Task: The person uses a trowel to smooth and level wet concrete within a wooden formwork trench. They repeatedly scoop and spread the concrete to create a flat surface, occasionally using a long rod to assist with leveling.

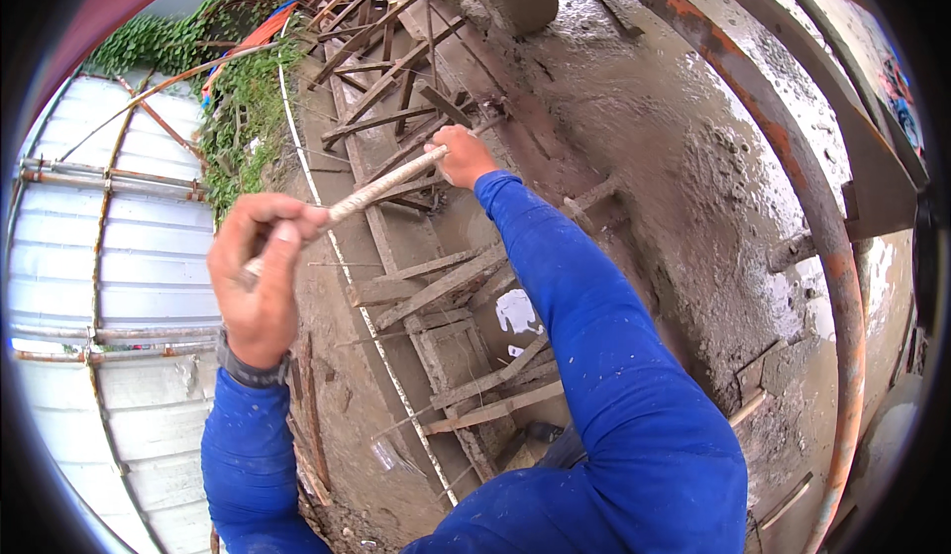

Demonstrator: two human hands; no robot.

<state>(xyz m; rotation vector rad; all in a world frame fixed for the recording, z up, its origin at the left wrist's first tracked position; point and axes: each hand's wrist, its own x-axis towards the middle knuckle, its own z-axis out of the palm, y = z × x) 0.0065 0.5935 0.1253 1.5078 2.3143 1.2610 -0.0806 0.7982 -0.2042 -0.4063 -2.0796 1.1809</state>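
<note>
I grip a long pale, mud-stained pole (376, 186) with both hands. My left hand (260, 267), with a dark band on its wrist, is wrapped around the nearer end. My right hand (462, 156) holds it farther along, over timber formwork (386, 248). The pole runs diagonally up to the right, toward wet mud (552, 128) beside the upper timbers; its far tip is too small to make out clearly. Crossed wooden struts (446, 287) lie below my arms, with grey water showing between some of them.
A curved rusty metal bar (812, 188) arches along the right over mud. On the left stand a white corrugated fence (109, 257) with scaffold tubes (149, 183), green plants (238, 148) and orange sheeting (263, 29). A thin white line or pipe (362, 321) runs beside the formwork.
</note>
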